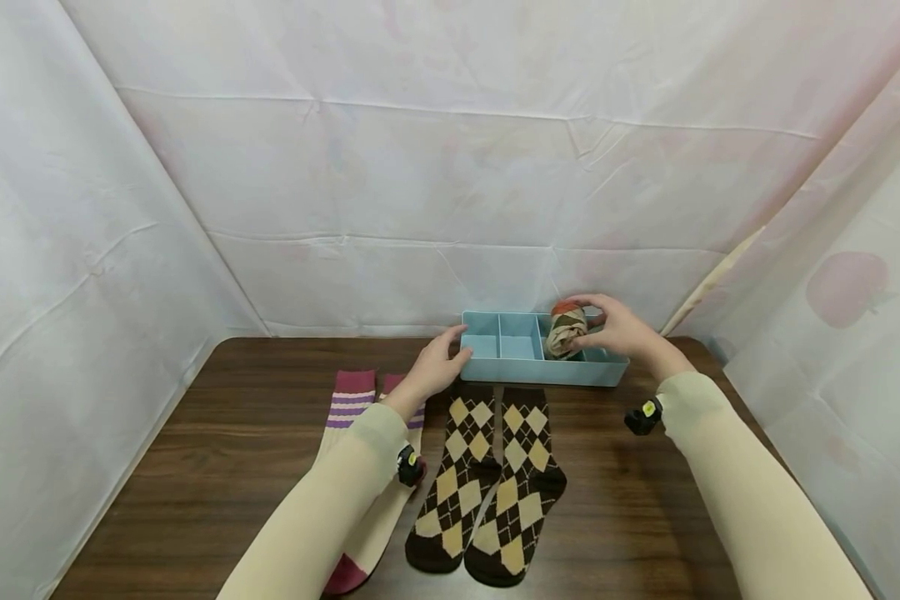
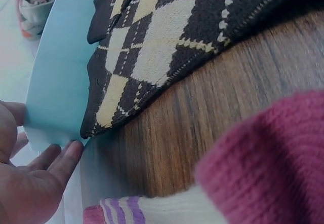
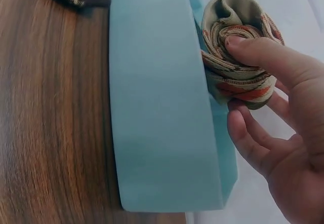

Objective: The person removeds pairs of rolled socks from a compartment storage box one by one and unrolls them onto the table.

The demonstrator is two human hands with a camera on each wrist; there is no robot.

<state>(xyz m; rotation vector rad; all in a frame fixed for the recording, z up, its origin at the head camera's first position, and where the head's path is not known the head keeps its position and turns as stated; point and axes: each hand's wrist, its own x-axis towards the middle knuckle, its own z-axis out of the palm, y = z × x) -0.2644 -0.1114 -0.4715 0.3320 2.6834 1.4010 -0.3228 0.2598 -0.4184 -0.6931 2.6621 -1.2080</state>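
Observation:
My right hand (image 1: 621, 329) holds a rolled-up sock bundle (image 1: 566, 335), beige and green with orange patches, at a compartment right of the middle of a light blue divided box (image 1: 540, 372). In the right wrist view the thumb presses the coiled end of the roll (image 3: 230, 74), with fingers under its other side; the roll stands partly above the rim. At the box's left end, my left hand (image 1: 433, 368) rests its fingertips against the end wall and corner, its fingers loosely extended. The two leftmost compartments hold nothing.
Two brown argyle socks (image 1: 521, 492) lie flat side by side before the box. To their left lie cream socks (image 1: 354, 408) with maroon cuffs and purple stripes, partly hidden under my left forearm. The wooden table (image 1: 217, 467) ends at a pale curtain (image 1: 390, 283) behind the box.

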